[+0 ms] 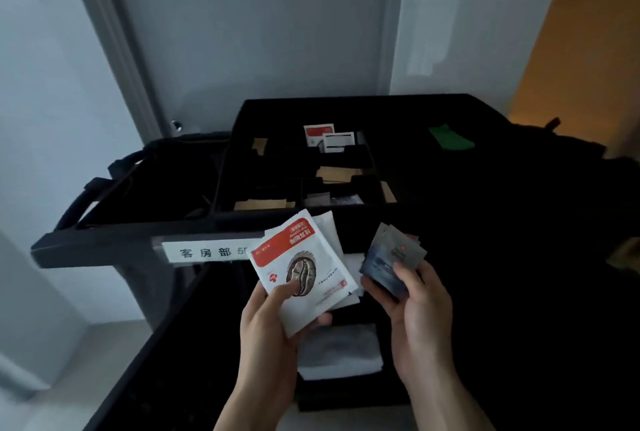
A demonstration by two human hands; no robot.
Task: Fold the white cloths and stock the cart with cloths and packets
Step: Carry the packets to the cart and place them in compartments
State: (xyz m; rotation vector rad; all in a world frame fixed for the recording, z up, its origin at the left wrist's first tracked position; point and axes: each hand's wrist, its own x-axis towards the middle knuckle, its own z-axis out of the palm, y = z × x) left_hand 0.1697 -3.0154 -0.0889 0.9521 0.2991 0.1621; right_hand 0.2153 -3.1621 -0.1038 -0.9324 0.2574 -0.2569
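The left hand (266, 323) grips red-and-white paper coffee packets (301, 271); the right hand (415, 309) pinches small dark blue-grey foil packets (393, 262) over a black compartmented cart (138, 240) holding a green cloth (450, 137).

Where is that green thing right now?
The flat green item lies at the far right of the black cart's top tray, right of the small red-and-white packets.

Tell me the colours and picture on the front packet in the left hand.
White packet with a red band and a dark coffee-bean drawing, clearest in the head view.
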